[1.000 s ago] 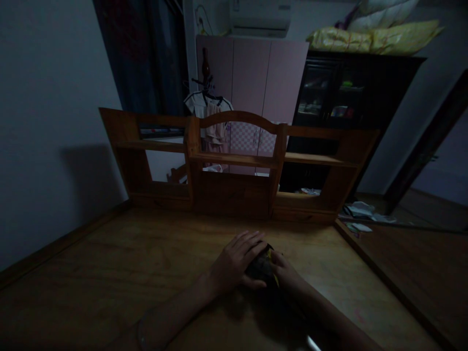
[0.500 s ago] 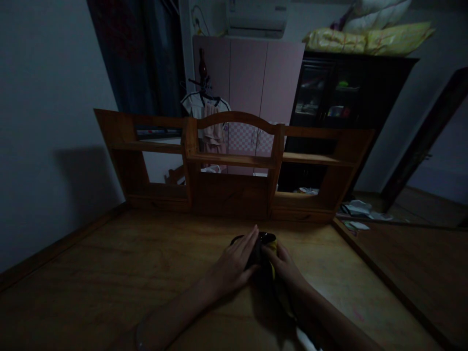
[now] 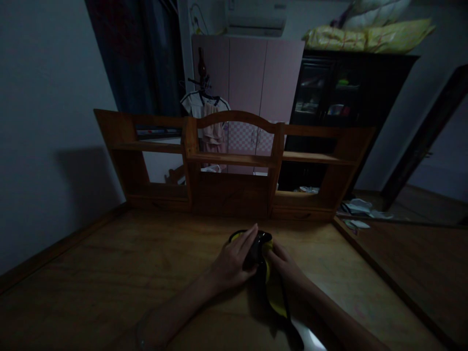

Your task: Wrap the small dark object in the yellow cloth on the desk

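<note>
A small dark object with yellow parts (image 3: 260,242) rests on the wooden desk (image 3: 109,273), near the middle. My left hand (image 3: 234,258) lies over its left side, fingers together and curved onto it. My right hand (image 3: 287,265) grips it from the right. A yellow and black strap (image 3: 275,297) trails from it toward me, ending in a pale part at the bottom edge. The room is dim, so I cannot name the object.
A wooden shelf unit (image 3: 234,161) stands along the desk's far edge. Behind it are a pink wardrobe (image 3: 252,78), hanging clothes (image 3: 206,114) and a dark cabinet (image 3: 343,97) with yellow bags on top. The desk's right rim (image 3: 380,282) runs diagonally.
Both hands pushed the dark object a little farther from me. The left hand turned from flat on top to its side. More of the yellow strap shows now.
</note>
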Tool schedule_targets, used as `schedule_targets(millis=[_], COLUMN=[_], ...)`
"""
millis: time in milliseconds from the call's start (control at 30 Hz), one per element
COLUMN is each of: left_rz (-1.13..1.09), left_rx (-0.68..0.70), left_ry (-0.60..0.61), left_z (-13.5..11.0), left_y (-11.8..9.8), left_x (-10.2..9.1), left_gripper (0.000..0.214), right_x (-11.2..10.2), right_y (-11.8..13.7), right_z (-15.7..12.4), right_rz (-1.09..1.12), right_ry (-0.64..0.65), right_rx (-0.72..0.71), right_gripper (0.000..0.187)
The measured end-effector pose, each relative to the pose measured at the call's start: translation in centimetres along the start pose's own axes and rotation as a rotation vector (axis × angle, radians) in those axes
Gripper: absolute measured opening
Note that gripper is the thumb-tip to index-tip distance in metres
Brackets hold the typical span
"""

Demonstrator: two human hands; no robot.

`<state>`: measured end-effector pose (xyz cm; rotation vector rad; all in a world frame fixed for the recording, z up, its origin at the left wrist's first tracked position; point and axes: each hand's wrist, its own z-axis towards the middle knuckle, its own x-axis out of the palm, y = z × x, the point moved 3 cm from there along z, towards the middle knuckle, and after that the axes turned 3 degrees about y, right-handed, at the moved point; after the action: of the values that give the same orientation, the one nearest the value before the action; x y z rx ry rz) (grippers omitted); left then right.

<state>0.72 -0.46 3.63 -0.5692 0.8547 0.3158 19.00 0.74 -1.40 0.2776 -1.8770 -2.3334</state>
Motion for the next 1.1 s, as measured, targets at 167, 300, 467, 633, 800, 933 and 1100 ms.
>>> schedule_targets(millis=[167,300,467,633,800,933,1100], left_rz=[0.084,0.146,0.238,0.326,0.349,0.347,0.349], left_rx=[0.096,0.186,0.319,0.419,0.41,0.378,0.334], left_ry=[0.041,0.051,-0.013,-0.016,-0.022,-0.024,-0.033], left_z=[-0.2,-0.1,-0.3,-0.5,-0.5,-0.5,-0.4], left_y=[-0.8,-0.7,-0.7,-1.2,-1.0,-0.8,-0.8], left_x=[0.2,0.4,0.4,0.3,0.4,0.5,0.3], left_gripper=[0.089,0.084,0.072,0.061,0.066,0.068,0.074], right_x=[0.2,0.5,0.4,-0.3,-0.1,0.1,0.3], right_y=[0.1,1.0,1.6,1.6,2.7,3.7,4.3], right_z=[0.1,-0.1,-0.6,-1.1,-1.0,-0.9,-1.1], right_rz=[-0.043,-0.108,-0.229,-0.456,-0.523,-0.528,-0.56], right_ry=[0.059,0.065,0.032,-0.005,0.03,-0.033,-0.081], right_rx=[-0.041,-0.07,-0.155,-0.26,-0.298,-0.266,-0.255], right_gripper=[0.05,0.049,0.048,0.053,0.04,0.024,0.02])
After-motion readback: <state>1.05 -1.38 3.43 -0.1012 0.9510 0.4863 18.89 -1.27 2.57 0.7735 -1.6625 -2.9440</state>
